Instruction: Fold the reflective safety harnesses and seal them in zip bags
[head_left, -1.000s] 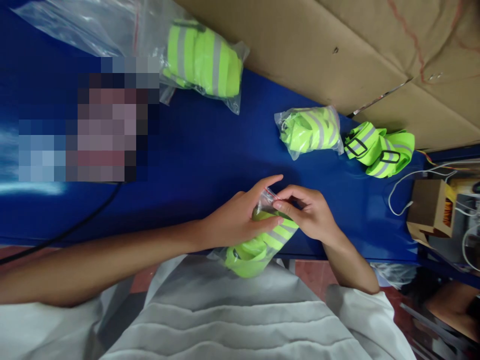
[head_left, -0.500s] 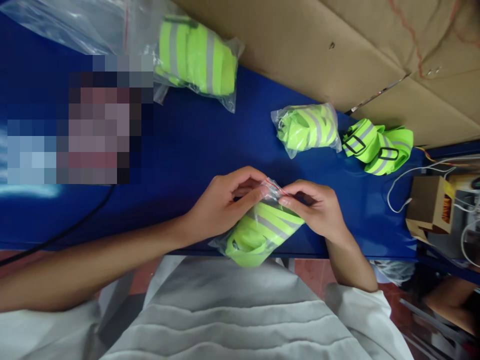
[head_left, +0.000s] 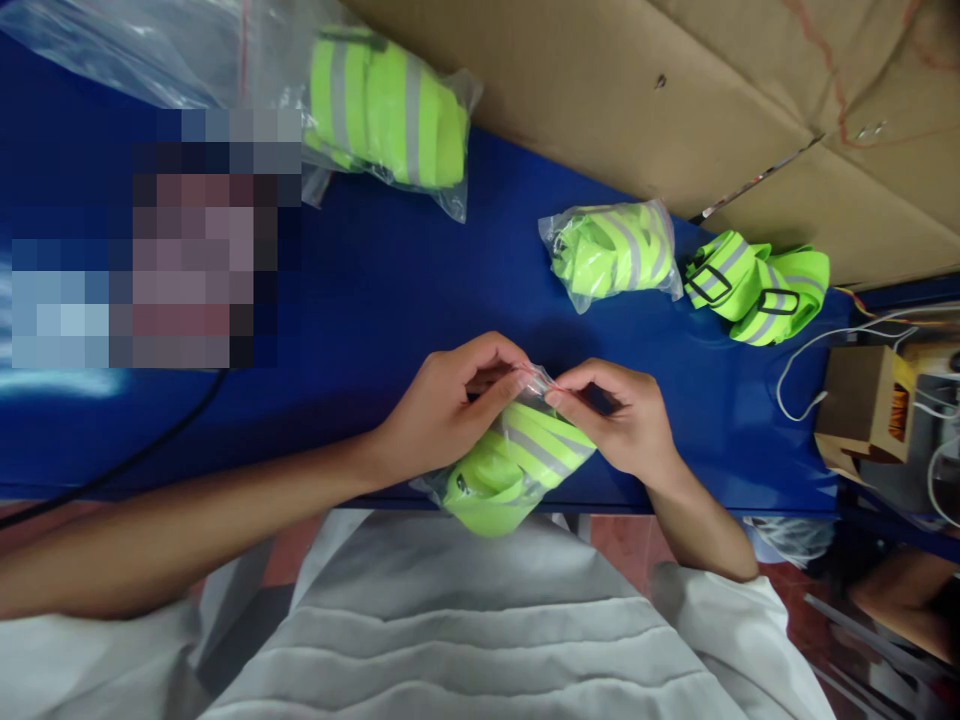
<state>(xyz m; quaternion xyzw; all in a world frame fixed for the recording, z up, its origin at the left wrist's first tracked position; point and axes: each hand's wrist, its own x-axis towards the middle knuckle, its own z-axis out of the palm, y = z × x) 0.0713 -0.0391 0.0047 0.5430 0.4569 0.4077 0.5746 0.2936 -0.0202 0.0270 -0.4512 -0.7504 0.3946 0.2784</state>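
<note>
Head cam: left hand (head_left: pixel 450 405) & right hand (head_left: pixel 626 420) both pinch the top edge of a clear bag (head_left: pixel 510 465) w/ a neon-green reflective strap inside, fingertips closed on the plastic. Bag sits at the near edge of the blue table (head_left: pixel 390 290). Two more bagged straps (head_left: pixel 611 255) lie beyond.

The person wears a pale grey-white top (head_left: pixel 480 630) that fills the view at 6 o'clock, its front crossed by several soft horizontal folds. The sleeves are short: one hem (head_left: pixel 90 650) shows toward 8 o'clock, the other (head_left: pixel 720 600) toward 4 o'clock, and both forearms are bare below them. The left hand (head_left: pixel 450 410) and the right hand (head_left: pixel 626 420) are bare too, with no gloves, rings or watch to be seen, and the nails look short.
</note>
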